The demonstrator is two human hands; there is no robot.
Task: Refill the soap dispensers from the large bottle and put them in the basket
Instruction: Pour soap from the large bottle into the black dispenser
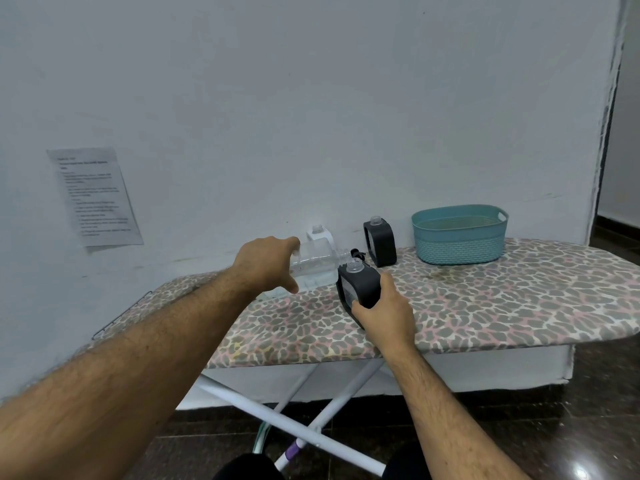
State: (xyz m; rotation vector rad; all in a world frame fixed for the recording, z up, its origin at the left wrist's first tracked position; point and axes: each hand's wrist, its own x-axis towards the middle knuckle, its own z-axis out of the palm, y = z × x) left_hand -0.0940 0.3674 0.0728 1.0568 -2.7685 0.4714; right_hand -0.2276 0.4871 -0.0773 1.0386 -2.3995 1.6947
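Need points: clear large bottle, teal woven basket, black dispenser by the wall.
Clear plastic large bottle (313,268), head view, tilted body.
Teal woven plastic basket (459,249), head view, front wall.
Black square soap dispenser by the wall (382,247), head view, side face.

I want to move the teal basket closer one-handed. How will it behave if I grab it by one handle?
The teal basket looks like moulded plastic, so probably stiff rather than floppy. It appears to hold nothing, so likely light. Its broad base on the ironing board suggests it would slide on the fabric cover rather than tip.
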